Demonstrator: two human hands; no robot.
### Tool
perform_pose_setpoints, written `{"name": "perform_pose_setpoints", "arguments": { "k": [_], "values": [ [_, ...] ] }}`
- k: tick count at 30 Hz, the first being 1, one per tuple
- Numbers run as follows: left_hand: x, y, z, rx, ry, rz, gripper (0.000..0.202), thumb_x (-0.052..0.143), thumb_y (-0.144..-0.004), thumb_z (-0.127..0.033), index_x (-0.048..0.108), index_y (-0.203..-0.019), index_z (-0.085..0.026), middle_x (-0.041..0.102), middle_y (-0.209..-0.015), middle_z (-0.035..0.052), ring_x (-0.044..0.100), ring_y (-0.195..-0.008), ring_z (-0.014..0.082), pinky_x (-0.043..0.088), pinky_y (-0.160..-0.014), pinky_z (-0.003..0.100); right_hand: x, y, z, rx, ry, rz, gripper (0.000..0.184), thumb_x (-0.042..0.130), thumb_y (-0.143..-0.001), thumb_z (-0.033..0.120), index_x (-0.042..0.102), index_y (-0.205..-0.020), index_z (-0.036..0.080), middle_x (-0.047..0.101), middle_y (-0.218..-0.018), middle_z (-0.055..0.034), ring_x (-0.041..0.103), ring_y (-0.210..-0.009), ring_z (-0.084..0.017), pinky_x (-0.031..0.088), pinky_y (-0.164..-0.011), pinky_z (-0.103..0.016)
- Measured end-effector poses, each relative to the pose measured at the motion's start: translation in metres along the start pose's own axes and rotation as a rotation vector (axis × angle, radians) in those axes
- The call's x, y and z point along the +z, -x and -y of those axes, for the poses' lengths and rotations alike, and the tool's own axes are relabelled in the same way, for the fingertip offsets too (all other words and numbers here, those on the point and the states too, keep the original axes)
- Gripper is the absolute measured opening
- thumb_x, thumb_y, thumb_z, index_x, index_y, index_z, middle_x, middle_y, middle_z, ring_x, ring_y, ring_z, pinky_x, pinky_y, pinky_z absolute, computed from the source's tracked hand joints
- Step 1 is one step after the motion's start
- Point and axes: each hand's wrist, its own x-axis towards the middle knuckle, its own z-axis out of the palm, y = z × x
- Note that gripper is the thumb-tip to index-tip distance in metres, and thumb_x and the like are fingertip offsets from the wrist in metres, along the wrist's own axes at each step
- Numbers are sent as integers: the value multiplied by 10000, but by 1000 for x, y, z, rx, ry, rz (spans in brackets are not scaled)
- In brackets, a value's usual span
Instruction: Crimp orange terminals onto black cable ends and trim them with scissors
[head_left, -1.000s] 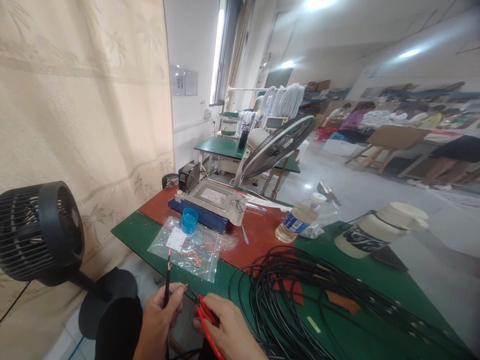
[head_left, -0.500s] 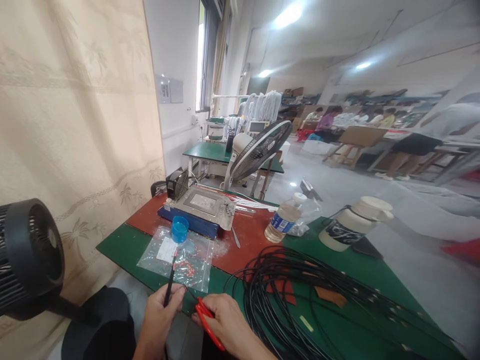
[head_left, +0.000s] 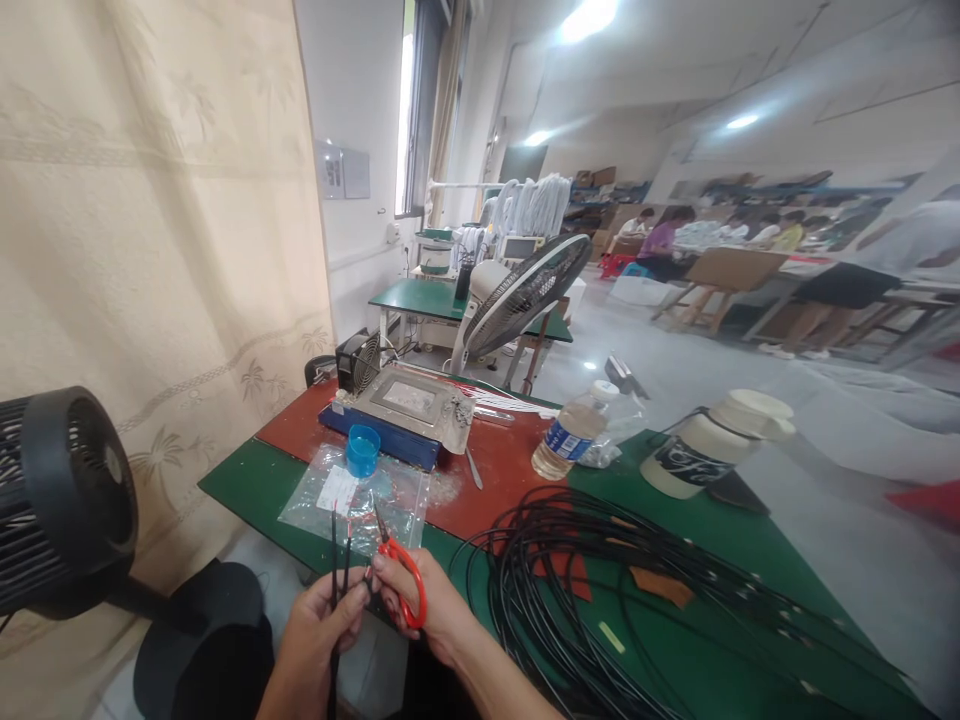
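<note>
My left hand is closed around black cables whose ends stick up above the fingers, one of them with a reddish tip. Close beside it, my right hand grips red-handled scissors, the blades pointing up and slightly left. Its thumb and fingertips come near the left fingertips, where a small part of a cable shows; I cannot tell which hand pinches it. Just beyond both hands lies a clear plastic bag with a white label, and a blue cup-shaped container stands on it.
A coil of black cable covers the right of the green table. Behind stand a blue-sided heating device, a bottle and a cream jug. A black fan is at left. People sit at far tables.
My right hand has turned the scissors from lying low to blades up, and moved closer to my left hand. Two cable ends now rise from my left hand instead of one.
</note>
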Motion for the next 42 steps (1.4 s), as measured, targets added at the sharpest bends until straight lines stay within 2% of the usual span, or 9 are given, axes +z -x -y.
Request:
{"name": "perform_pose_setpoints", "arguments": {
  "k": [4, 8, 11, 16, 20, 28, 32, 37, 42],
  "values": [
    [-4, 4, 2, -10, -4, -23, 327, 765, -565, -403, 713, -750, -138, 519, -503, -2, 318, -428, 54, 166, -410, 206, 5, 0, -3, -44, 63, 11, 491, 643, -672, 605, 559, -603, 126, 435, -394, 66, 337, -293, -32, 208, -291, -151],
    [-6, 4, 5, -5, 13, -33, 349, 755, -572, -426, 707, -755, -133, 468, -448, -25, 303, -410, 56, 168, -409, 206, 4, 5, -8, -115, 161, -10, 497, 665, -648, 603, 544, -577, 126, 439, -422, 64, 367, -328, -29, 246, -329, -150],
    [-5, 5, 5, -24, 40, -23, 353, 761, -566, -427, 701, -742, -127, 468, -442, -24, 305, -412, 57, 160, -410, 207, 3, 9, -8, -113, 152, -2, 499, 680, -635, 599, 530, -565, 129, 440, -424, 62, 365, -324, -28, 247, -319, -149],
    [-3, 7, 3, -51, 43, 35, 320, 742, -587, -434, 674, -666, -131, 437, -411, -36, 256, -382, 49, 129, -404, 231, 7, 10, -4, -10, -55, 41, 489, 628, -683, 615, 546, -639, 136, 430, -404, 74, 323, -280, -29, 208, -265, -143],
    [-4, 7, 4, -80, 39, 78, 333, 732, -591, -456, 654, -656, -140, 452, -418, -29, 254, -372, 48, 119, -404, 240, 11, 9, -4, -7, -63, 47, 488, 645, -674, 600, 537, -602, 130, 426, -388, 72, 337, -275, -29, 209, -259, -136],
    [-8, 4, 9, -171, 149, 239, 352, 667, -661, -481, 558, -585, -155, 337, -405, -70, 156, -393, 43, 91, -412, 235, 9, 11, -10, 8, -114, 90, 482, 658, -669, 589, 548, -619, 122, 432, -402, 71, 337, -273, -33, 218, -251, -146],
    [-6, 5, 7, -142, 116, 207, 339, 659, -671, -473, 571, -594, -155, 343, -399, -66, 163, -395, 45, 90, -416, 235, 8, 12, -7, -17, -77, 105, 476, 642, -690, 589, 536, -615, 131, 435, -407, 69, 345, -279, -34, 231, -269, -150],
    [-3, 6, 6, -62, 24, 116, 343, 686, -639, -484, 626, -636, -146, 379, -413, -51, 213, -399, 45, 103, -421, 235, 10, 11, -5, -32, -25, 54, 511, 600, -697, 635, 514, -589, 142, 420, -402, 69, 337, -293, -35, 229, -302, -157],
    [-4, 5, 4, -64, 20, 87, 345, 703, -628, -474, 653, -741, -151, 360, -440, -68, 226, -414, 46, 126, -414, 215, 8, 10, -9, -151, 217, -2, 505, 600, -695, 637, 548, -613, 141, 422, -446, 58, 352, -356, -47, 239, -362, -175]
  ]
}}
